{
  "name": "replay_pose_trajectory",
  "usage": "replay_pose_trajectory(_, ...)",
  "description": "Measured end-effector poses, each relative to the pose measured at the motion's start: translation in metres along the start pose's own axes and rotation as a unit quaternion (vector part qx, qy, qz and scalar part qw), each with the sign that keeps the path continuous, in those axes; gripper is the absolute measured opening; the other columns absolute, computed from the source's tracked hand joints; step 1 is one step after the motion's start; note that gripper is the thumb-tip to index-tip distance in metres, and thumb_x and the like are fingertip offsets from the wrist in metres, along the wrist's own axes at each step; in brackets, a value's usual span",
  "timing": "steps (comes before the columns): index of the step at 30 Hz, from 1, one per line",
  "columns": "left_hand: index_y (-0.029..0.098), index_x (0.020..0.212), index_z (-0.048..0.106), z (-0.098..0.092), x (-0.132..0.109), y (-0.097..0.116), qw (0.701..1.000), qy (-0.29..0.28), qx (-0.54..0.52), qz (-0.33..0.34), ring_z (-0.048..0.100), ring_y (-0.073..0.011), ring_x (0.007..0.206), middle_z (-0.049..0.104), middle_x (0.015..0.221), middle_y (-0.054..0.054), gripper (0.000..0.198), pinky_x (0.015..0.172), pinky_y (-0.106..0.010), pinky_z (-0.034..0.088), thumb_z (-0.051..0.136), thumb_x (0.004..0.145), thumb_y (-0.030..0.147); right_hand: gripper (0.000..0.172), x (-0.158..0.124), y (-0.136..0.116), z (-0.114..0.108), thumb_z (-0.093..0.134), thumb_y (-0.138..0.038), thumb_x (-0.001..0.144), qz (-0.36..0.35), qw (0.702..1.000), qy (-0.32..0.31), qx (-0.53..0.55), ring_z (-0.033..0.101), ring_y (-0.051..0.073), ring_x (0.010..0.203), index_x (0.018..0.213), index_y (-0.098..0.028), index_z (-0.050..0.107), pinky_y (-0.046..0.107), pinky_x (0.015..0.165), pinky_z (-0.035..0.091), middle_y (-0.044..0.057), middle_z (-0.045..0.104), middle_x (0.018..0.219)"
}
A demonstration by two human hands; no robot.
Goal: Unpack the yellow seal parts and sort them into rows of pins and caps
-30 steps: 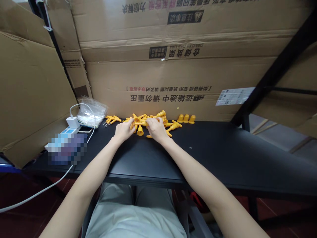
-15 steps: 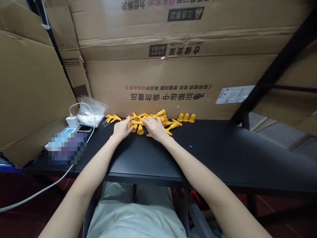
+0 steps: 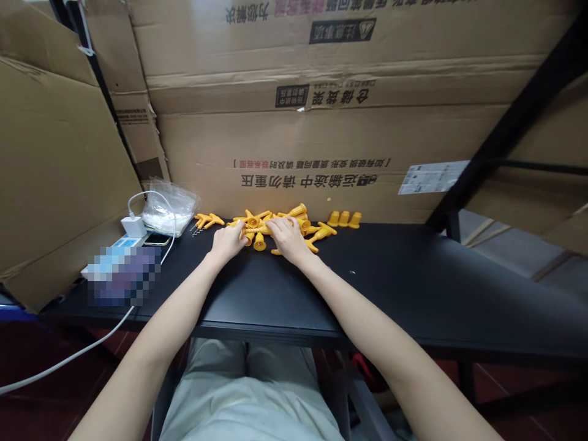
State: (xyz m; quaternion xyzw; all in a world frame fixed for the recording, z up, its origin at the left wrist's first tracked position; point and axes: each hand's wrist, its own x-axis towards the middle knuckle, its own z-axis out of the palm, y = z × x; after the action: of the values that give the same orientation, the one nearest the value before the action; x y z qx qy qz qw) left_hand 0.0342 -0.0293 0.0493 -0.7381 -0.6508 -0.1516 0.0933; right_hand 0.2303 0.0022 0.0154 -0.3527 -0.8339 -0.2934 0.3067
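Both of my hands meet at a pile of yellow plastic corkscrews (image 3: 260, 242) near the back of the black table. My left hand (image 3: 228, 241) is closed, its fingers pinching the left end of a yellow corkscrew (image 3: 258, 229) held level above the pile. On the same corkscrew's right end, my right hand (image 3: 288, 239) is closed too. Its exact shape is partly hidden by my fingers. Another corkscrew with a T-shaped handle (image 3: 324, 231) lies just right of my right hand. Left of my left hand are yellow handles (image 3: 210, 219) with bare metal spirals.
Three yellow sleeves (image 3: 344, 218) stand in a row against the cardboard (image 3: 275, 135) behind the table (image 3: 413, 288). To the left are a clear plastic bag (image 3: 169, 208), a phone (image 3: 157, 240), a white charger (image 3: 133, 226) on a power strip, and a cable (image 3: 105, 339).
My hands keep nearly the same place and grip on the corkscrew, with only slight finger movement. The whole view has shifted very slightly.
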Motion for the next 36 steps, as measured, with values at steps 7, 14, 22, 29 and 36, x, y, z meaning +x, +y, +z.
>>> replay_pose_trajectory(7,0.023,0.115,0.056,0.002,0.002,-0.007,1.000,0.006,0.007,-0.016,0.068,-0.0273,0.090,0.071,0.092,-0.009,0.032,0.074,-0.033,0.047,0.045,0.085,0.027,0.030,0.000,0.008,-0.006,0.039,-0.005,0.084,0.039,0.999,-0.003,-0.003,0.054,0.025,0.100,0.105,-0.014,0.059,0.041,0.097,0.027,0.013,0.065,0.104)
replay_pose_trajectory(14,0.022,0.116,0.056,0.000,0.007,-0.026,0.996,0.045,-0.026,-0.070,0.066,-0.0278,0.095,0.070,0.098,-0.011,0.033,0.077,-0.034,0.047,0.042,0.087,0.024,0.029,-0.007,0.022,-0.010,0.045,-0.016,0.084,0.090,0.996,-0.001,0.019,0.055,0.027,0.103,0.110,-0.014,0.057,0.044,0.097,0.027,0.014,0.065,0.106)
replay_pose_trajectory(22,0.024,0.117,0.055,0.012,0.017,-0.075,0.965,0.130,-0.153,-0.169,0.065,-0.0223,0.096,0.070,0.100,-0.008,0.032,0.082,-0.031,0.047,0.041,0.087,0.020,0.030,-0.012,0.033,-0.005,0.046,-0.021,0.084,0.122,0.992,0.022,0.038,0.054,0.028,0.103,0.111,-0.015,0.057,0.044,0.094,0.029,0.014,0.066,0.106)
replay_pose_trajectory(29,0.021,0.119,0.052,0.038,0.031,-0.102,0.954,0.171,-0.222,-0.105,0.065,-0.0169,0.096,0.068,0.108,-0.007,0.034,0.086,-0.027,0.048,0.039,0.088,0.017,0.030,-0.013,0.033,-0.004,0.045,-0.019,0.083,0.119,0.991,0.039,0.040,0.055,0.027,0.100,0.110,-0.016,0.058,0.044,0.093,0.030,0.014,0.066,0.105)
replay_pose_trajectory(36,0.022,0.123,0.051,0.046,0.047,-0.110,0.981,0.093,-0.162,-0.050,0.063,-0.0197,0.103,0.067,0.113,-0.007,0.038,0.090,-0.030,0.046,0.039,0.088,0.015,0.029,-0.013,0.034,-0.007,0.046,-0.019,0.084,0.116,0.992,0.040,0.037,0.056,0.026,0.101,0.111,-0.014,0.057,0.042,0.094,0.030,0.013,0.067,0.105)
